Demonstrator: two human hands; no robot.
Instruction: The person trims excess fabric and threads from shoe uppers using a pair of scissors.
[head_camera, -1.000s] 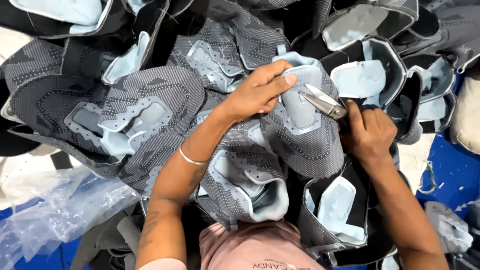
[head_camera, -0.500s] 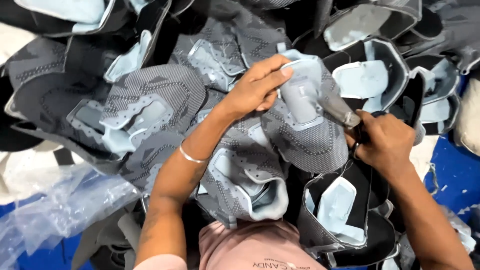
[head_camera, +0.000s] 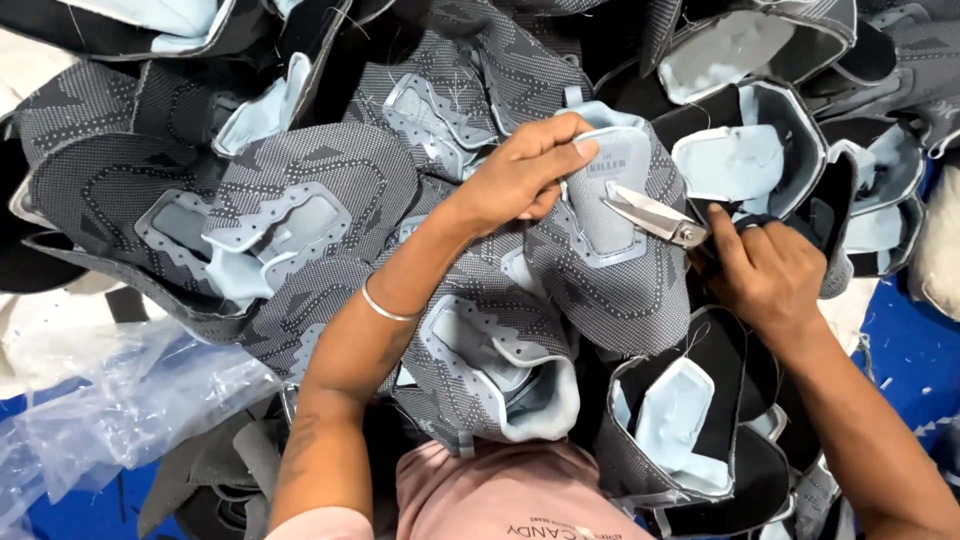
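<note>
My left hand (head_camera: 525, 175) grips the top edge of a grey knit shoe upper (head_camera: 610, 260) with a pale blue tongue patch, holding it up over the pile. A thin silver bangle circles that wrist. My right hand (head_camera: 765, 275) is closed around small metal thread snips (head_camera: 655, 215), whose blades are parted and point left onto the tongue patch of the same upper.
Several grey and black shoe uppers with pale blue lining (head_camera: 300, 200) are heaped all around. A finished-looking upper (head_camera: 500, 380) lies over my lap. Clear plastic bags (head_camera: 120, 400) lie at the lower left on a blue surface (head_camera: 910, 350).
My right hand moved the snips up and left so the blades sit on the tongue patch. My left hand shifted its grip slightly along the upper's top edge.
</note>
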